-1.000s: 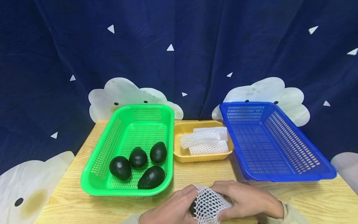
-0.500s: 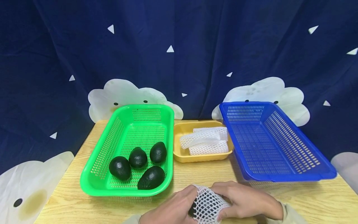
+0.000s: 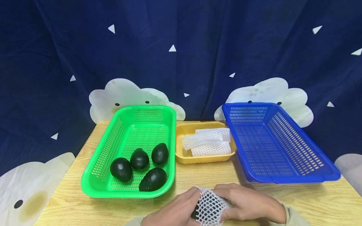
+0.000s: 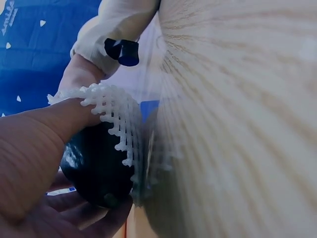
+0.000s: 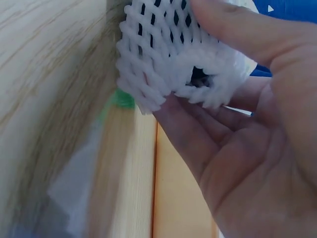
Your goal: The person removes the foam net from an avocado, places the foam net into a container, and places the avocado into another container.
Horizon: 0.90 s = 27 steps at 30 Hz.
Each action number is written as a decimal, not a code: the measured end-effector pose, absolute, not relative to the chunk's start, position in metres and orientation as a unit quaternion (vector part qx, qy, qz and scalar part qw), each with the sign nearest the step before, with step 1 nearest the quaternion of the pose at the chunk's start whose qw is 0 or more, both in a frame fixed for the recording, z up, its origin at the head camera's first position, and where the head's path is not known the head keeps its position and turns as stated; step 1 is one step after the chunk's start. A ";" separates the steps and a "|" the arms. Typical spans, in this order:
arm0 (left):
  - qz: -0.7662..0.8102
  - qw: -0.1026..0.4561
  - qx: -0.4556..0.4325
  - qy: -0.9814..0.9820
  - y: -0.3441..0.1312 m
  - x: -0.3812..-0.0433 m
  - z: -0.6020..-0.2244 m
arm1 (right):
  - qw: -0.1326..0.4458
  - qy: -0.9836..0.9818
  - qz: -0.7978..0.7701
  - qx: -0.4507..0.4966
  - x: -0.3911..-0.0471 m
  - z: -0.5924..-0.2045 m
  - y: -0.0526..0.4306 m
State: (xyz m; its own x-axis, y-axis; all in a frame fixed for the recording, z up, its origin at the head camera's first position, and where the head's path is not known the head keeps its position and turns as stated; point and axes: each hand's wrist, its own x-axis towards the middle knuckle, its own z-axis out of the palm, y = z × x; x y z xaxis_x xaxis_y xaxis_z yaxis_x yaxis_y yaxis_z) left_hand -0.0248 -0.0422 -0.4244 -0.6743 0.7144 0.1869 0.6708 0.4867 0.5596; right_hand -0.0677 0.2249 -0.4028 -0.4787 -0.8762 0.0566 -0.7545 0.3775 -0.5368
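Note:
A dark avocado (image 4: 96,163) is held between both hands at the table's front, with a white foam net sleeve (image 3: 210,205) stretched over most of it. My left hand (image 3: 176,208) grips the avocado at its bare end, thumb at the net's edge and fingers curled beneath. In the right wrist view, my right hand (image 5: 252,119) holds the net's gathered far end between thumb and fingers. A small opening in that end shows dark skin inside.
A green basket (image 3: 94,157) with several avocados (image 3: 121,169) stands at left. In the middle, a yellow tray (image 3: 186,159) holds several white foam nets (image 3: 210,149). A blue basket (image 3: 263,147) is at right, before a dark blue curtain (image 3: 198,47).
Almost nothing differs. Both hands stay on the netted avocado, and the right hand has shifted very slightly.

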 end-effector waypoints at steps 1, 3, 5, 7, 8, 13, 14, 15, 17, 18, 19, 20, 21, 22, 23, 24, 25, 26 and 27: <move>0.309 0.036 0.403 0.861 -0.042 -0.025 -0.424 | 0.119 0.823 -0.252 -0.495 -0.067 -0.402 0.225; 0.309 0.035 0.405 0.860 -0.041 -0.025 -0.425 | 0.116 0.824 -0.247 -0.496 -0.066 -0.402 0.224; 0.307 0.033 0.407 0.860 -0.040 -0.025 -0.425 | 0.112 0.826 -0.242 -0.496 -0.065 -0.401 0.223; 0.305 0.033 0.407 0.861 -0.039 -0.024 -0.425 | 0.106 0.827 -0.238 -0.498 -0.064 -0.401 0.222; 0.301 0.032 0.407 0.862 -0.039 -0.024 -0.425 | 0.102 0.828 -0.236 -0.498 -0.064 -0.401 0.222; 0.286 0.023 0.416 0.863 -0.038 -0.024 -0.426 | 0.089 0.839 -0.223 -0.488 -0.060 -0.402 0.218; 0.283 0.017 0.422 0.861 -0.038 -0.024 -0.427 | 0.088 0.841 -0.221 -0.485 -0.059 -0.402 0.218; 0.281 0.009 0.427 0.860 -0.038 -0.024 -0.427 | 0.085 0.844 -0.219 -0.483 -0.059 -0.403 0.217; 0.273 -0.005 0.436 0.857 -0.038 -0.024 -0.428 | 0.079 0.847 -0.215 -0.480 -0.058 -0.403 0.216; 0.271 -0.009 0.439 0.857 -0.038 -0.024 -0.428 | 0.076 0.848 -0.214 -0.478 -0.057 -0.404 0.216; 0.270 -0.009 0.439 0.857 -0.038 -0.024 -0.428 | 0.075 0.850 -0.212 -0.477 -0.057 -0.404 0.216; 0.268 -0.008 0.438 0.858 -0.038 -0.024 -0.428 | 0.076 0.851 -0.212 -0.474 -0.057 -0.405 0.216; 0.269 -0.004 0.437 0.858 -0.038 -0.025 -0.427 | 0.076 0.852 -0.211 -0.472 -0.057 -0.405 0.215; 0.271 0.002 0.433 0.859 -0.038 -0.025 -0.427 | 0.076 0.854 -0.210 -0.471 -0.057 -0.406 0.215; 0.274 0.009 0.430 0.860 -0.038 -0.024 -0.427 | 0.077 0.854 -0.209 -0.470 -0.057 -0.407 0.215; 0.274 0.012 0.428 0.861 -0.038 -0.024 -0.426 | 0.079 0.855 -0.208 -0.468 -0.058 -0.407 0.214; 0.276 0.015 0.426 0.862 -0.039 -0.024 -0.426 | 0.082 0.856 -0.208 -0.467 -0.058 -0.408 0.214; 0.278 0.017 0.424 0.861 -0.039 -0.024 -0.426 | 0.084 0.856 -0.209 -0.465 -0.058 -0.408 0.214; 0.280 0.018 0.424 0.861 -0.039 -0.024 -0.426 | 0.087 0.856 -0.211 -0.464 -0.058 -0.408 0.214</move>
State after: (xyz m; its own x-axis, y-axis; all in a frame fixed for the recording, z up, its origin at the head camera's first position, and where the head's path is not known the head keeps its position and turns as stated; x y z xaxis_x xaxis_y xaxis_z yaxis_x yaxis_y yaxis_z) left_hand -0.0239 -0.0388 -0.4261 -0.6407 0.7395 0.2067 0.7199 0.4849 0.4966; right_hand -0.0584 0.2139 -0.4085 -0.5552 -0.8304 0.0466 -0.7573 0.4815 -0.4412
